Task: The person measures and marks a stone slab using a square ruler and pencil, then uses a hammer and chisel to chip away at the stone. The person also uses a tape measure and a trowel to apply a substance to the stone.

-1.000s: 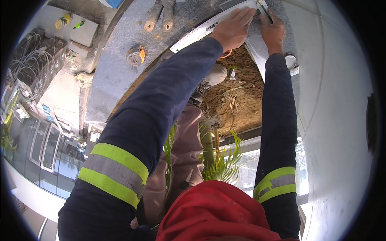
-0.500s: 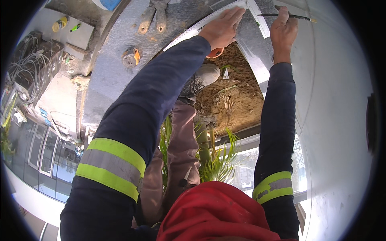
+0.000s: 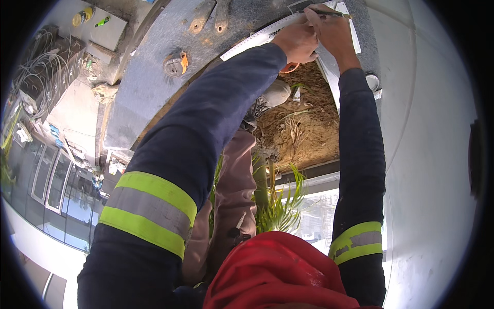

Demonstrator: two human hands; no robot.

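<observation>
My left hand lies on the long arm of a white L-shaped square, fingers curled in and pressed on it; their tips are partly hidden. The square rests on a grey stone slab, and its short arm extends beyond my right hand. That hand grips a dark pencil, held nearly level over the square's corner. Both hands are close together, almost touching. Under my left wrist shows part of an orange round object.
On the slab lie a round grey-and-orange tape measure and two worn tool handles. A whitish ring sits right of my right wrist. Below are soil, my shoe and green plants. A pale wall rises at right.
My right hand has moved left with the pencil, up to my left hand. My left hand's fingers, stretched flat before, are now curled. The view has shifted slightly.
</observation>
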